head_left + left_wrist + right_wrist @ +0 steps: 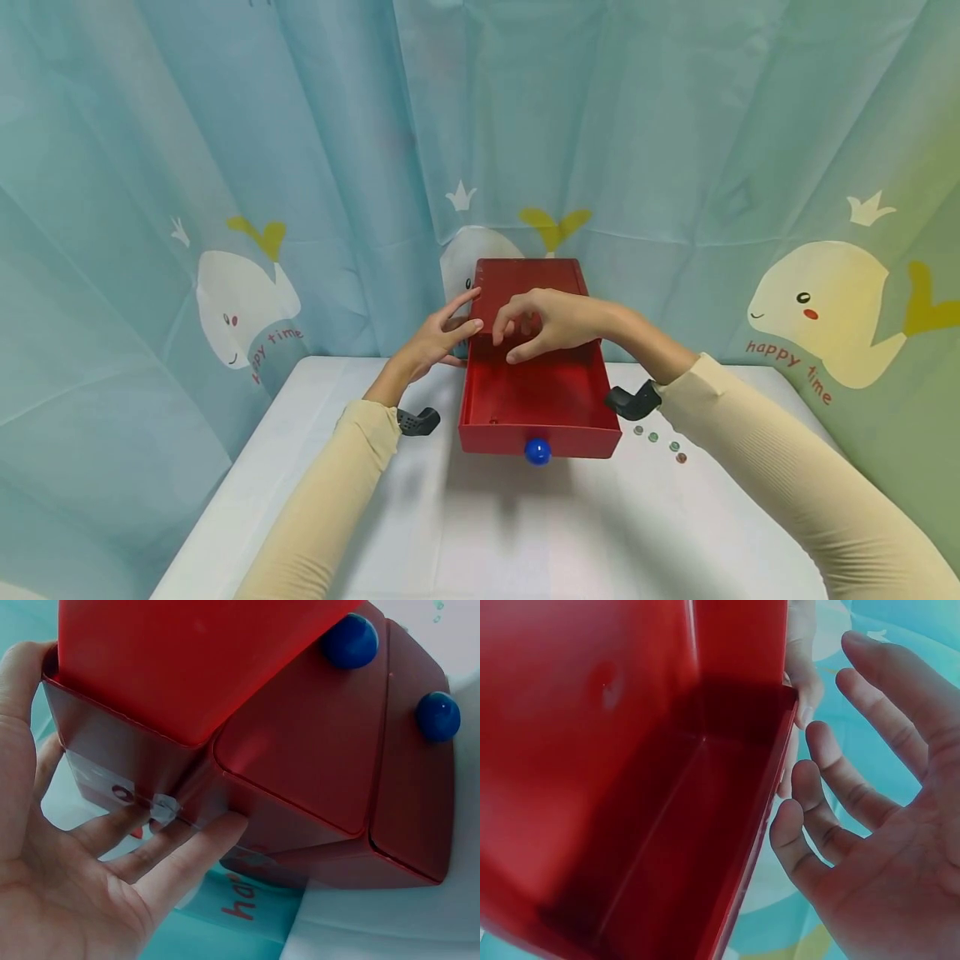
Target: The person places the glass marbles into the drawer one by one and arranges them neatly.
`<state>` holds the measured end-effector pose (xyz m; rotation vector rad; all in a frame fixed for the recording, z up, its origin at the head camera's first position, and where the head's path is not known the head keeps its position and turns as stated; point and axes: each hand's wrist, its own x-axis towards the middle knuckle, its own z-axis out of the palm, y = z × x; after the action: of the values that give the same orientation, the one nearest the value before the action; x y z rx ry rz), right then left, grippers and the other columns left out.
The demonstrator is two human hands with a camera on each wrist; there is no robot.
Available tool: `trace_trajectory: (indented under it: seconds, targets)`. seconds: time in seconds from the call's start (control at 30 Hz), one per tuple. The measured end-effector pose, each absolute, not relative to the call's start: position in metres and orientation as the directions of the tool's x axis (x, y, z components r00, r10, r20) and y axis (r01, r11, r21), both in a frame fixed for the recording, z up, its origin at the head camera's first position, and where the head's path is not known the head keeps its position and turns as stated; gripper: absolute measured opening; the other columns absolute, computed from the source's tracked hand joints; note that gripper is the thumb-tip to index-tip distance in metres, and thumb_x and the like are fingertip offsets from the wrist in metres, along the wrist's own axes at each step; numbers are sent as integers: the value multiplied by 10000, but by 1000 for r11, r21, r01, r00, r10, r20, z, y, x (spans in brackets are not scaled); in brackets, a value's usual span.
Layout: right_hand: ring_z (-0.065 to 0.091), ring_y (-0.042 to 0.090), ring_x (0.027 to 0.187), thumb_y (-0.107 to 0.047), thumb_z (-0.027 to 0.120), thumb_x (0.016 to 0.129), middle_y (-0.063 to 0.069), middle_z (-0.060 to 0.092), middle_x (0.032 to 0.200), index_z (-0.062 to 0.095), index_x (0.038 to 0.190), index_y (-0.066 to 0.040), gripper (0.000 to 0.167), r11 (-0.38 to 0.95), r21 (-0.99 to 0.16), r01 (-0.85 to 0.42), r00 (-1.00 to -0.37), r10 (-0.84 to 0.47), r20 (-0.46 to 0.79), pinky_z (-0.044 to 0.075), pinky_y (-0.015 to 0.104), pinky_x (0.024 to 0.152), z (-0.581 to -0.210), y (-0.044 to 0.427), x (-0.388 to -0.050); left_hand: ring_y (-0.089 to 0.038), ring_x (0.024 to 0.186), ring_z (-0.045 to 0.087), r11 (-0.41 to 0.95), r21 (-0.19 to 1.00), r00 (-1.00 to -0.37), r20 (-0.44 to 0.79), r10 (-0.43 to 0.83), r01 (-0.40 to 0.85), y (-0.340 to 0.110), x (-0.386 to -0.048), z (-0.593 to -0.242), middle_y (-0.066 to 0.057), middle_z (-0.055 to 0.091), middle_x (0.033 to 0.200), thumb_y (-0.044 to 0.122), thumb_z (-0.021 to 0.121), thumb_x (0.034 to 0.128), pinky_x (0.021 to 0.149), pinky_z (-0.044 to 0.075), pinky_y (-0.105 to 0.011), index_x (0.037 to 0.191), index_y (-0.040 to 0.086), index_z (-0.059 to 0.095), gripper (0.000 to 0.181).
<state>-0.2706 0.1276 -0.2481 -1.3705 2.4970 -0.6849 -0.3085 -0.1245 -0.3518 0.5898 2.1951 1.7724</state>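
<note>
A red drawer cabinet (525, 279) stands on a white table, its top drawer (543, 392) pulled out, with a blue knob (537, 452) on the front. My left hand (431, 342) touches the cabinet's left side, thumb at the top edge; in the left wrist view, the fingers of that hand (97, 877) lie spread along the taped side. Above the drawer's rear part hovers my right hand (558, 321), empty, fingers loosely bent. The right wrist view shows this hand (885, 795) beside the red drawer (682, 847). A small spot near the drawer's front left corner is unclear.
Several small round glassy pieces (653, 437) lie on the white table (510, 542) right of the drawer. Two lower drawers with blue knobs (350, 641) are closed. A blue-green curtain (360, 167) with whale prints hangs behind the table.
</note>
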Motion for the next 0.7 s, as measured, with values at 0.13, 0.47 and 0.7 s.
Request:
trace_trajectory:
  seconds: [0.13,0.47,0.7]
  targets:
    - [606,203,1009,-249,808,893,13,683,1081,742,1132,-155,266,453,-497,-740,-540,-841,38,555,379,842,-249,129,-271,-351,1408,449,176,973,-885,52,463,150,-125,-309,-352,-133,386,1601,364,611,995,877,583,-560,1590,426,343,656]
    - [610,213,1025,-269,809,892,26,685,1098,737,1147,-154,288,465,-499,-731,-559,-828,48,559,386,845,-246,137,-266,-368,1411,448,179,972,-884,54,464,153,-125,-309,-352,-145,391,1601,377,619,991,876,583,-556,1597,414,339,668]
    - [603,218,1060,-255,821,878,69,678,1142,710,1200,-140,360,482,-510,-713,-589,-806,62,583,388,827,-241,155,-260,-355,1398,460,164,976,-881,52,470,145,-124,-311,-355,-136,399,1592,402,630,985,878,584,-555,1585,433,352,663]
